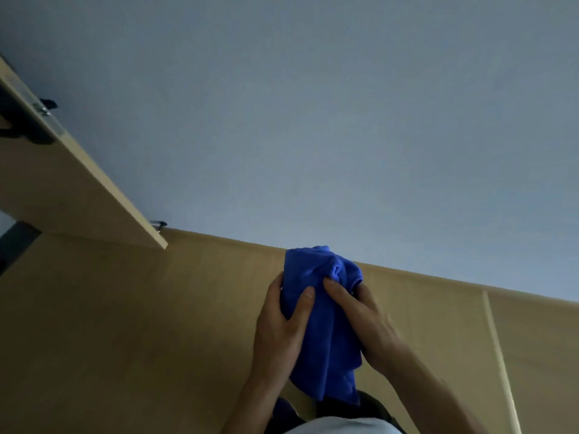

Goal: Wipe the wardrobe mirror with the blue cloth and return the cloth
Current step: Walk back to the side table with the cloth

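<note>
Blue-grey ceiling (pixel 313 104) fills the far upper half of the view. The cam is tilted well up.

Below it is the wardrobe (pixel 125 324), w/ pale wood panels running left to right. One open door (pixel 62 189) juts out at upper left, edge-on. No mirror is visible from this angle, so I can't tell which face carries it.

The blue cloth (pixel 326 339) is near centre-bottom, bunched into a loose wad and held up in front of the wardrobe panel, not touching it. Its lower end hangs down between the wrists.

Left hand (pixel 279 333): fingers are curled round the cloth's left side, w/ the thumb pressed onto the front. Right hand (pixel 363 321): it grips the right side, thumb dug into the top fold. Its other fingers are mostly hidden behind the fabric.

Smallest: two metal hinges on the door edge, upper (pixel 44 109) and lower (pixel 158 224).

Handling, as I judge it: the cloth looks like microfibre, so light, soft and floppy, w/ no stiffness. It isn't fragile or slippery and will bunch or unfold freely. Prob best gathered into a flat pad in one palm, w/ the loose tail tucked in so it doesn't drag. Wipe w/ a broad face, not a pinched corner. The main risk is the tail slipping out mid-wipe.
</note>
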The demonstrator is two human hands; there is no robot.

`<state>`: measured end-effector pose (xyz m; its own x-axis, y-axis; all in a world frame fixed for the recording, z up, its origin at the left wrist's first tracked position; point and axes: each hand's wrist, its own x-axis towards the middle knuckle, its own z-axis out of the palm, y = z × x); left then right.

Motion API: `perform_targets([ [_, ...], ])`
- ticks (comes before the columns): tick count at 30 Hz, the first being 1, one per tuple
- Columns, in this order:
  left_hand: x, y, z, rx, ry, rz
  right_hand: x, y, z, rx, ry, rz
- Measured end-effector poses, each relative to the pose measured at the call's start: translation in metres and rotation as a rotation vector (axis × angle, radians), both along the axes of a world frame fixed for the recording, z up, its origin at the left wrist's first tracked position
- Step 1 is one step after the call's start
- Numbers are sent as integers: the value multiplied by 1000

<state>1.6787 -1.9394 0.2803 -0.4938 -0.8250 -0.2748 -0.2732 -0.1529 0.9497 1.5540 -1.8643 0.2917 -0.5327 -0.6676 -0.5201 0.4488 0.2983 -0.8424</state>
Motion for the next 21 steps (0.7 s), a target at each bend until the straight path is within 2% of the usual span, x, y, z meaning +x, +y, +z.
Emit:
perform_targets([
  [10, -76, 50, 8, -13, 24, -378, -37, 89, 5, -39, 0, -391],
  [21, -171, 149, 15, -40, 35, -594, -112, 202, 0, -56, 66, -567],
])
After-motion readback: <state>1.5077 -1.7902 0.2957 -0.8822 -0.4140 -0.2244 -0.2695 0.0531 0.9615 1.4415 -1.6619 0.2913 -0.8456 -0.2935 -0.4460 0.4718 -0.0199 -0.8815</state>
